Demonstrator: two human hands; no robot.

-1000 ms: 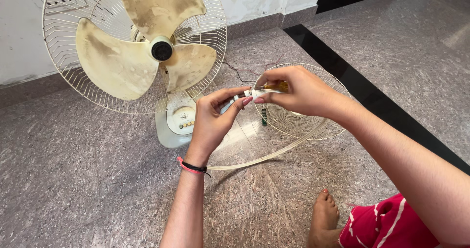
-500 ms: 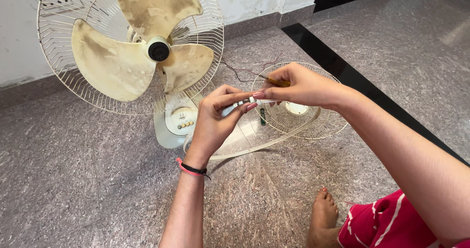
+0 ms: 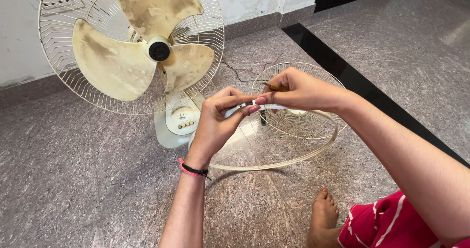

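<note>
At frame centre, both hands' fingers pinch a small white tube (image 3: 268, 106) above the round cream wire fan guard (image 3: 313, 125), with bare grey stone floor (image 3: 73, 179) lower left.

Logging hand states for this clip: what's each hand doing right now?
Left hand: closed on the small white part.
Right hand: pinching the same white part, a screwdriver tucked in.

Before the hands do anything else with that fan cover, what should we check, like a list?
1. Both hands on the front grille: ok. Left hand and right hand pinch its rim at one spot.
2. Small white part in the grip: ok, though what it is, cannot tell.
3. Fan blades stopped: ok, they look sharp, not blurred.
4. Fan unplugged: cannot tell, loose wires lie behind.
5. Bare foot away from the grille: ok.
</note>
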